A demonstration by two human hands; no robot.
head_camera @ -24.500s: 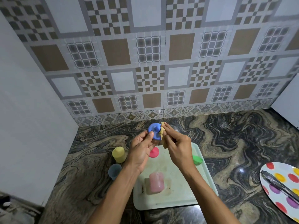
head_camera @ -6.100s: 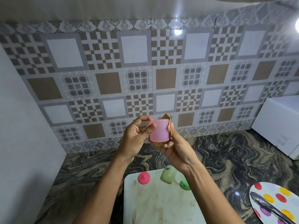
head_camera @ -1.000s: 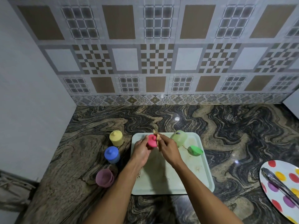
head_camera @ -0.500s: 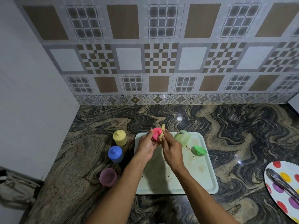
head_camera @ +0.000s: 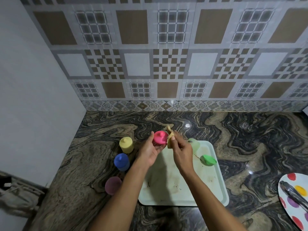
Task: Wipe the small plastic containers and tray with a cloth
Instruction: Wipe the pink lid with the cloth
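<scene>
Pink lid [head_camera: 160, 137] now higher than 0.5 s ago, above the tray's [head_camera: 216, 185] far edge over the desk [head_camera: 250, 139]. Left hand [head_camera: 150, 150] palm-up, fingers closed around it; right hand [head_camera: 180, 150] pinches the cloth [head_camera: 169, 139] against its edge (slightly blurred).

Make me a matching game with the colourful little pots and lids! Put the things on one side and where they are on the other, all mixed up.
Things:
1. pink lid
2. green lid
3. yellow container
4. tongs

Places:
A. on the spotted plate
B. standing on the counter, left of the tray
C. held in the left hand, next to the cloth in the right hand
D. lying on the tray

Pairs: 1-C, 2-D, 3-B, 4-A
</scene>
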